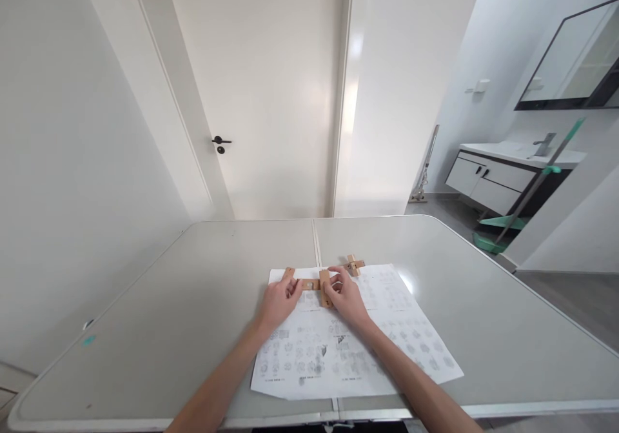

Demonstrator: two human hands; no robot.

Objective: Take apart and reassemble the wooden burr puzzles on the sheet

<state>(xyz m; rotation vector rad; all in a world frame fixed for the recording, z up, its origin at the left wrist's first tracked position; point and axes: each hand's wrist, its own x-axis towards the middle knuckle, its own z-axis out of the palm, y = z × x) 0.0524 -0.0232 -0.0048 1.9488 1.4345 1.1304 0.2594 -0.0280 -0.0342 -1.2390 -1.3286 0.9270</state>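
Above a printed paper sheet (309, 384), my left hand (279, 301) pinches the left end of a flat wooden piece with a cutout (310, 284). A second wooden stick (290, 273) sticks up past those fingers. My right hand (347, 296) has its fingers closed on a wooden block (325, 294) with a small dark mark near its lower end. The block stands across the right end of the flat piece and touches it or nearly so. Just beyond my right hand, several wooden pieces sit joined as a cross (354, 265).
The paper lies on a light grey folding table (169, 330) with a seam down its middle. Past the far edge is a closed white door (271, 97). At the right, a washbasin cabinet (498, 175), a broom with a green dustpan (489, 242) and a mop (425, 168) stand on the floor.
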